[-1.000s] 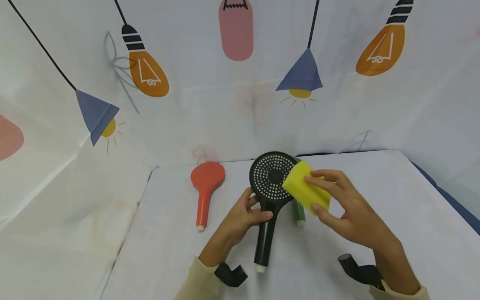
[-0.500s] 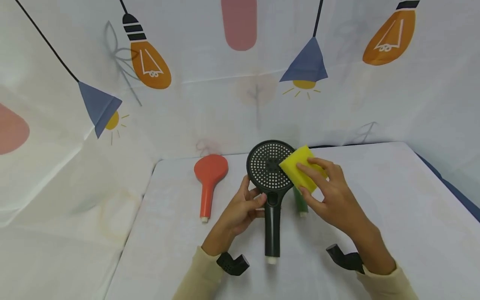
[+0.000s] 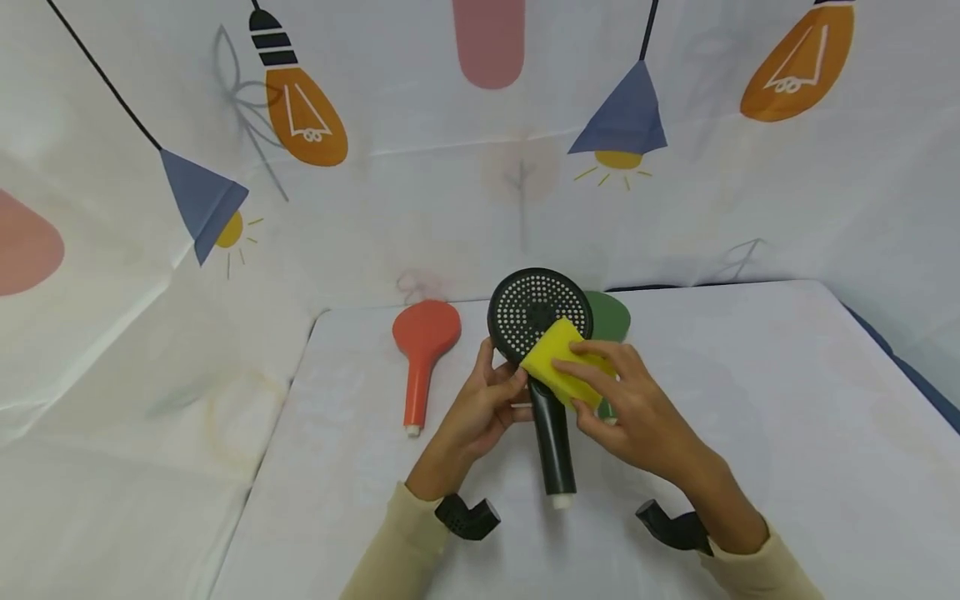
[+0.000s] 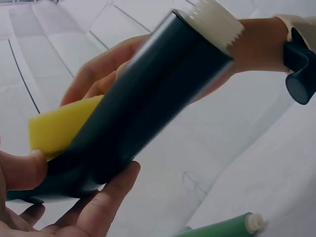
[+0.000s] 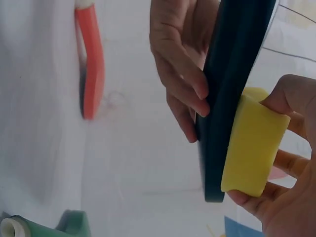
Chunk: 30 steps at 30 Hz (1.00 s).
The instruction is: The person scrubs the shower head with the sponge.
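Note:
In the head view a black shower head point(image 3: 517, 312) with a perforated round face is held up by my left hand point(image 3: 480, 408), which grips it at the neck between thumb and fingers. A yellow sponge point(image 3: 558, 358) is pinched in my right hand point(image 3: 637, 408) and lies against the lower face and neck of the shower head. The right wrist view shows the sponge point(image 5: 254, 145) pressed flat to the shower head's face, with left fingers point(image 5: 180, 74) behind it. In the left wrist view the black handle point(image 4: 148, 94) ends in a white threaded tip point(image 4: 212, 22).
On the white table point(image 3: 337, 500), a red shower head point(image 3: 423, 333) lies to the left. A green shower head point(image 3: 609, 317) lies behind the black one, partly hidden. A white cloth wall with printed lamps point(image 3: 622, 117) rises at the back. Black wrist cameras point(image 3: 467, 517) sit on both wrists.
The right hand has moved left and slightly down with the sponge, from the face's right edge to its lower part and neck. The black shower head's handle has swung right; more of the green one shows.

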Available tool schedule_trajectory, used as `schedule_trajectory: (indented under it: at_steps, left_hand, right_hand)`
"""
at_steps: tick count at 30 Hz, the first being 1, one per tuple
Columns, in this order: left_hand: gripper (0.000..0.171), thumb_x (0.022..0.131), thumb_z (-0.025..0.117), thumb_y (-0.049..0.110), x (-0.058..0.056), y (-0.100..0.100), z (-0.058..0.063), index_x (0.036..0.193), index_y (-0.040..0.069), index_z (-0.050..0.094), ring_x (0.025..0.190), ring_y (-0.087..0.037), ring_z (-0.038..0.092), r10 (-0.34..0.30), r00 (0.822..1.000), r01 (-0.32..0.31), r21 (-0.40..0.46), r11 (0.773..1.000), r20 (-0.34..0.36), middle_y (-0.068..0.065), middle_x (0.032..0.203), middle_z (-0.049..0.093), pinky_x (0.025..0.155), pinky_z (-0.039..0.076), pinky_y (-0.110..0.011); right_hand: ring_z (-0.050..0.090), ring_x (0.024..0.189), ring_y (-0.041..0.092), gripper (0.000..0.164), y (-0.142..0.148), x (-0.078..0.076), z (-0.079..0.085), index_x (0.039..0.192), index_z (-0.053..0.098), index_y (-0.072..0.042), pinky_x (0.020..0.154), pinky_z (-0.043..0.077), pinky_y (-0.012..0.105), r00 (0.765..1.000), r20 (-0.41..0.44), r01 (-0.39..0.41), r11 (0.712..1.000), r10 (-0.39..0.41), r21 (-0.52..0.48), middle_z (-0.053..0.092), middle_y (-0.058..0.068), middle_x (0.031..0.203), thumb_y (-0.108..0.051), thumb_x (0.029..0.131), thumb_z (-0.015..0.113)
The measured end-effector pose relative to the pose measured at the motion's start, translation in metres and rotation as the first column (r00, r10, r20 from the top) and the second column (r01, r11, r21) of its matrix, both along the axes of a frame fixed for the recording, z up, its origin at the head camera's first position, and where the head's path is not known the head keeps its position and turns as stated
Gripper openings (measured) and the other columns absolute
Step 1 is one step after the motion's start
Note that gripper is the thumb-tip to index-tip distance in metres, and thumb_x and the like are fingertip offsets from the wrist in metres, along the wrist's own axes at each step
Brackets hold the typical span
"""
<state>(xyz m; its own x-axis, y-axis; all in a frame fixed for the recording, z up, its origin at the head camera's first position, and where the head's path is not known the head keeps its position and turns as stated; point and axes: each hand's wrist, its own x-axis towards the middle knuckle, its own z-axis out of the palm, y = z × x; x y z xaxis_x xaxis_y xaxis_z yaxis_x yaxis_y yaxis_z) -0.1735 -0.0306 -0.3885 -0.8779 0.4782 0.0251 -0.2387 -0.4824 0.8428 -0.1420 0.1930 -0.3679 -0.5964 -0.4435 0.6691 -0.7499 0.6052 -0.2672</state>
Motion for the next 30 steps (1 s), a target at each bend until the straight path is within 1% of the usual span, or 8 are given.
schedule_trajectory:
  at_steps: [4, 9, 13, 15, 18, 21, 27, 30]
  left_hand:
    - [0.053, 0.106, 0.049, 0.025, -0.001, -0.001, 0.001, 0.151, 0.033, 0.022, 0.088, -0.016, 0.074, 0.021, 0.999, -0.021, 0.010, 1.000, 0.029, -0.004, 0.126, 0.064, 0.076, 0.062, -0.037]
    - [0.054, 0.106, 0.047, 0.027, -0.002, -0.001, 0.000, 0.151, 0.035, 0.019, 0.091, -0.013, 0.074, 0.063, 0.998, -0.062, -0.031, 0.998, 0.023, -0.005, 0.128, 0.060, 0.075, 0.062, -0.036]
    - [0.054, 0.106, 0.048, 0.025, -0.002, -0.002, 0.000, 0.152, 0.035, 0.022, 0.087, -0.013, 0.073, 0.072, 0.997, -0.072, -0.035, 0.997, 0.007, -0.006, 0.125, 0.060, 0.073, 0.062, -0.032]
    - [0.054, 0.105, 0.049, 0.025, -0.001, -0.003, 0.000, 0.152, 0.033, 0.024, 0.086, -0.012, 0.073, 0.071, 0.997, -0.070, -0.036, 0.997, 0.004, -0.004, 0.122, 0.062, 0.073, 0.062, -0.030]
    - [0.054, 0.104, 0.053, 0.029, 0.000, -0.004, 0.001, 0.152, 0.021, 0.031, 0.085, -0.011, 0.071, 0.075, 0.997, -0.074, -0.056, 0.996, 0.006, -0.001, 0.117, 0.064, 0.074, 0.061, -0.029]
    - [0.054, 0.101, 0.057, 0.033, 0.001, -0.004, 0.002, 0.147, 0.010, 0.039, 0.082, -0.010, 0.068, 0.084, 0.996, -0.082, -0.072, 0.994, 0.024, 0.002, 0.110, 0.065, 0.075, 0.061, -0.027]
    - [0.056, 0.098, 0.059, 0.034, 0.002, -0.004, 0.003, 0.146, 0.011, 0.041, 0.081, -0.012, 0.069, 0.095, 0.995, -0.093, -0.050, 0.994, 0.042, 0.000, 0.112, 0.066, 0.072, 0.061, -0.026]
    - [0.053, 0.100, 0.057, 0.032, 0.002, -0.004, 0.004, 0.146, 0.012, 0.040, 0.084, -0.014, 0.071, 0.109, 0.993, -0.107, -0.042, 0.993, 0.037, -0.001, 0.114, 0.066, 0.074, 0.061, -0.029]
  right_hand:
    - [0.048, 0.125, 0.023, 0.055, 0.002, 0.002, 0.002, 0.131, 0.065, -0.020, 0.094, 0.043, 0.010, 0.996, 0.050, -0.069, 0.998, 0.068, 0.012, 0.053, 0.007, 0.139, -0.006, 0.078, 0.070]
    - [0.048, 0.124, 0.019, 0.053, 0.006, 0.006, 0.005, 0.129, 0.065, -0.023, 0.093, 0.044, 0.011, 0.984, 0.086, -0.164, 0.984, 0.158, 0.067, 0.053, 0.005, 0.138, -0.008, 0.078, 0.069]
    - [0.047, 0.124, 0.014, 0.055, 0.011, 0.011, 0.009, 0.129, 0.065, -0.027, 0.097, 0.045, 0.014, 0.970, 0.117, -0.224, 0.969, 0.212, 0.102, 0.054, 0.000, 0.138, -0.007, 0.077, 0.072]
    - [0.047, 0.122, 0.012, 0.058, 0.012, 0.013, 0.011, 0.129, 0.064, -0.029, 0.097, 0.048, 0.019, 0.959, 0.139, -0.262, 0.959, 0.246, 0.107, 0.055, -0.002, 0.137, -0.006, 0.076, 0.073]
    - [0.048, 0.120, 0.010, 0.062, 0.013, 0.017, 0.014, 0.129, 0.063, -0.032, 0.094, 0.053, 0.027, 0.942, 0.169, -0.311, 0.944, 0.290, 0.111, 0.056, -0.006, 0.136, -0.005, 0.075, 0.075]
    - [0.048, 0.120, 0.009, 0.064, 0.014, 0.020, 0.016, 0.129, 0.063, -0.033, 0.092, 0.054, 0.029, 0.927, 0.180, -0.352, 0.929, 0.329, 0.115, 0.057, -0.007, 0.135, -0.004, 0.074, 0.074]
    - [0.048, 0.120, 0.008, 0.067, 0.018, 0.026, 0.019, 0.127, 0.062, -0.034, 0.095, 0.050, 0.023, 0.892, 0.197, -0.436, 0.890, 0.408, 0.131, 0.057, -0.008, 0.134, -0.001, 0.070, 0.074]
    - [0.047, 0.119, 0.007, 0.069, 0.019, 0.028, 0.021, 0.127, 0.062, -0.034, 0.095, 0.049, 0.022, 0.858, 0.215, -0.498, 0.858, 0.467, 0.122, 0.055, -0.008, 0.134, 0.001, 0.068, 0.074]
